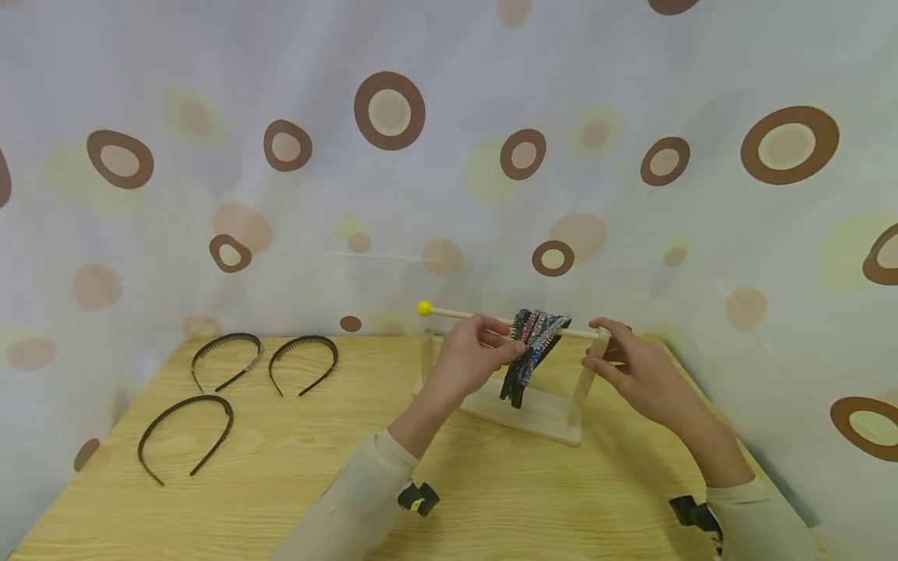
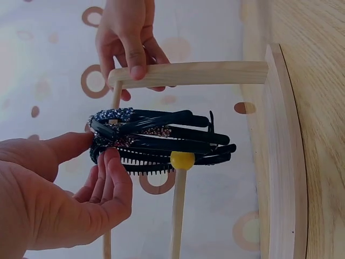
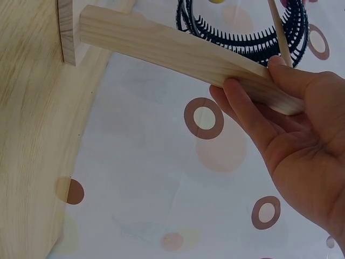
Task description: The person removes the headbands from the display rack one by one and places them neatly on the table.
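Several black headbands with glittery tops hang together on the rod of a wooden stand. My left hand pinches one of the bunched headbands between thumb and fingers; in the left wrist view the headbands lie fanned, with comb teeth along their inner sides. At the stand's right end my right hand grips the top of the upright post, its thumb and fingers on either side of the wood. The right wrist view shows this post running up into the hand.
Three more dark headbands lie on the table's left side: one at the back left, one beside it, one nearer. The stand's base rests on the wooden table. A yellow ball caps the rod's left end. Behind hangs a patterned sheet.
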Available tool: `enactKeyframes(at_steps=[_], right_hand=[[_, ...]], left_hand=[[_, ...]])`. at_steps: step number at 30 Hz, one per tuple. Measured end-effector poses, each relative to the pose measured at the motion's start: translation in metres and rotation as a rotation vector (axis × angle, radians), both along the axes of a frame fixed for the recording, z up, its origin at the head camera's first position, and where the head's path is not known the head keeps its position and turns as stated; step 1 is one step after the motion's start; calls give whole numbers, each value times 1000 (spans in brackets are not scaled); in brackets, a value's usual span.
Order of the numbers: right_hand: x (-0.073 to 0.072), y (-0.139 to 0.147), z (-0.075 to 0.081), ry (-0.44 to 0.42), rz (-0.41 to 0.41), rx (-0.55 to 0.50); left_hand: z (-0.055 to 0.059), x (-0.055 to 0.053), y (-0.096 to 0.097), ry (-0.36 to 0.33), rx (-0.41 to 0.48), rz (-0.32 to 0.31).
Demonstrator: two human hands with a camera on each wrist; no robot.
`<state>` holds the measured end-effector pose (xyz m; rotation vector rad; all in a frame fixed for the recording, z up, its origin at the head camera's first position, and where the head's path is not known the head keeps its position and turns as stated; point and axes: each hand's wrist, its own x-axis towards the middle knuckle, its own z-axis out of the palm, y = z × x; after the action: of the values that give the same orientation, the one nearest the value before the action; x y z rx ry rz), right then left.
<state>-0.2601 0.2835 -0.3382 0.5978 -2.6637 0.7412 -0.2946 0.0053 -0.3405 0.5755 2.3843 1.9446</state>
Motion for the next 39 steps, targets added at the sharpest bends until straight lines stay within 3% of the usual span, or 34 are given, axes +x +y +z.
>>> enactKeyframes(at_steps=[6, 16, 19, 27, 34, 39], right_hand=[[-1, -3, -3, -32, 7, -15], [0, -3, -4, -25, 4, -9], [0, -2, -3, -19, 1, -3], [2, -1, -1, -7, 0, 2], [2, 0, -1, 1, 7, -1], [1, 0, 0, 14, 12, 0]], left_hand=[[-5, -4, -3, 34, -13, 24], [-2, -5, -10, -33, 107, 11], [1, -5, -12, -29, 98, 24], [4, -7, -14, 41, 49, 82], [2, -6, -11, 143, -36, 140], [2, -6, -10, 175, -40, 171]])
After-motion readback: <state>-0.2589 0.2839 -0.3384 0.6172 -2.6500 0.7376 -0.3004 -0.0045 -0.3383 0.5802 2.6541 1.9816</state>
